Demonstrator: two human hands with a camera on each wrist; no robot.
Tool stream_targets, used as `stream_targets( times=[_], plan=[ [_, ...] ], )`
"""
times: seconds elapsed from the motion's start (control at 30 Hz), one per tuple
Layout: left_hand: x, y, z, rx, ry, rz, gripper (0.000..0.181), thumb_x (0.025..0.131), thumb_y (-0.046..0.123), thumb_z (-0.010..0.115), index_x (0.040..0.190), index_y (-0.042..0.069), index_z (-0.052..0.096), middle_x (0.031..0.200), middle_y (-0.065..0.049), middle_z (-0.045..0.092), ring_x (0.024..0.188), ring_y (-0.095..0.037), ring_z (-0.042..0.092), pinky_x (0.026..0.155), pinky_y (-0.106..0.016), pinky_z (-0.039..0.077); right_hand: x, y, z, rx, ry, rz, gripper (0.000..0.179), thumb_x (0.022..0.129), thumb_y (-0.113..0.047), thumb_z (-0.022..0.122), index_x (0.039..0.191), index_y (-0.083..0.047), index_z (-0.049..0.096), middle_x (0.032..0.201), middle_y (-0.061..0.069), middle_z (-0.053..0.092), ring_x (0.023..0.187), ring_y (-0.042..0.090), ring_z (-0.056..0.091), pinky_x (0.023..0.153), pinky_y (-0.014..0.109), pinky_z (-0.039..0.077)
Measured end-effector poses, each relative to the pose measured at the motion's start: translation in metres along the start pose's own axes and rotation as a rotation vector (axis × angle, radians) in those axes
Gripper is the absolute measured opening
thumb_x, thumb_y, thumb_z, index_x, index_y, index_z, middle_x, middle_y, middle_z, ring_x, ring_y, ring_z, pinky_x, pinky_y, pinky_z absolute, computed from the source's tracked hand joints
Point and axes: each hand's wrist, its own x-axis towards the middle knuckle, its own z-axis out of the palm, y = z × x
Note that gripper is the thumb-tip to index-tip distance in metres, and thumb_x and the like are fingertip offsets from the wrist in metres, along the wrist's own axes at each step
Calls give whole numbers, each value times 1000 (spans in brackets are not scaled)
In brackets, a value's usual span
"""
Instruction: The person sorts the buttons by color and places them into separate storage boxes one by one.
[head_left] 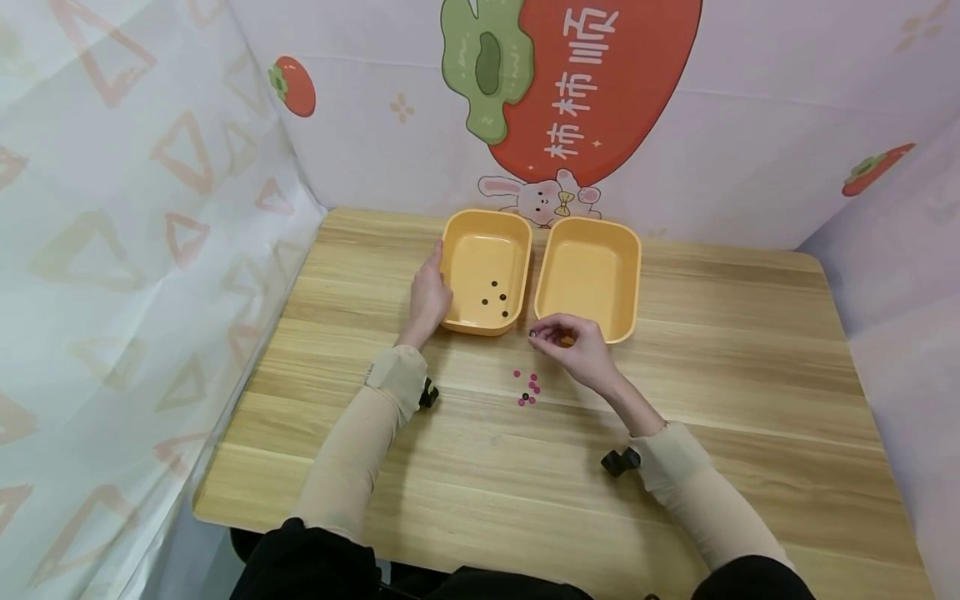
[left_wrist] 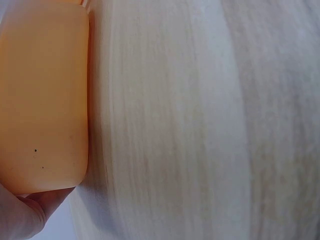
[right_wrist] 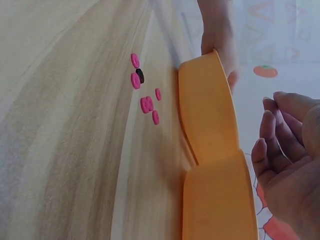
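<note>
My right hand (head_left: 579, 348) is raised at the near left corner of the right yellow box. Thumb and index finger pinch a small dark button (head_left: 532, 334), mostly hidden by the fingertips in the right wrist view. My left hand (head_left: 430, 298) rests against the outer left side of the left yellow box (head_left: 486, 328), index finger stretched along the wall. Several black buttons (head_left: 502, 297) lie inside that box. On the table in front of the boxes is a loose group of pink buttons (right_wrist: 146, 105) with one black button (right_wrist: 140, 76) among them.
The right yellow box (head_left: 588, 271) stands beside the left one, a narrow gap between them, with nothing in it. Both sit near the back of the wooden table (head_left: 735, 392), before a printed backdrop (head_left: 360, 142). Patterned cloth (head_left: 135, 275) hangs along the left side.
</note>
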Motion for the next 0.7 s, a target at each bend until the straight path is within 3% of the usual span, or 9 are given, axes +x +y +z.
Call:
stream_targets(
  times=[0.2, 0.47, 0.7],
  plan=[
    [-7, 7, -3, -25, 2, 8, 91, 99, -20, 47, 177, 19, 22, 176, -15, 42, 162, -37, 44, 140, -46, 33, 11, -2, 2, -4, 5, -26, 12, 93, 6, 81, 105, 6, 80, 94, 23, 80, 81, 0, 65, 71, 12, 55],
    [9, -13, 8, 17, 2, 12, 93, 99, -18, 48, 177, 24, 17, 178, -9, 39, 163, -33, 43, 139, -43, 34, 37, -3, 7, -17, 32, -13, 12, 95, 2, 80, 107, 5, 81, 93, 23, 79, 78, 2, 63, 70, 11, 52],
    [7, -8, 5, -8, -15, -2, 95, 98, -19, 48, 177, 24, 18, 180, -8, 36, 161, -34, 45, 139, -43, 35, 53, -2, 8, -23, 59, -7, 13, 96, 1, 80, 107, 6, 80, 92, 24, 78, 77, 4, 62, 69, 10, 51]
  ],
)
